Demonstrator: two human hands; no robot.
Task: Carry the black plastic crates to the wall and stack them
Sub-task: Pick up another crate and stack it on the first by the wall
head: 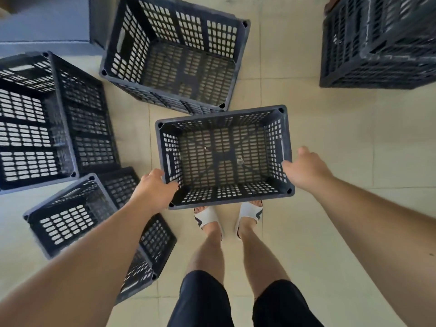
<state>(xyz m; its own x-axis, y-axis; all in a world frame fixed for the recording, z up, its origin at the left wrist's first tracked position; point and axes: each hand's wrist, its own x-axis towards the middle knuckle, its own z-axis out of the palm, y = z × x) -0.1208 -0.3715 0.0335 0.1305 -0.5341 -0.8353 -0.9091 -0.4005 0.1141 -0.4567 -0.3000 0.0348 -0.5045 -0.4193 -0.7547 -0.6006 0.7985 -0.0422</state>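
Note:
An empty black plastic crate [224, 159] sits upright just in front of my feet, its near edge hiding my toes. My left hand [153, 187] grips its left wall near the front corner, fingers curled over the rim. At the right wall, my right hand [304, 168] straddles the rim, with fingers inside and thumb outside. Whether the crate rests on the floor or hangs above it, I cannot tell.
Another upright crate [174, 55] stands right behind it. A crate on its side [47, 121] and a tilted one [70, 218] lie to my left. Stacked crates [382, 43] stand at the top right. A grey block [47, 22] is at top left. Beige tile floor [330, 138] lies open on the right.

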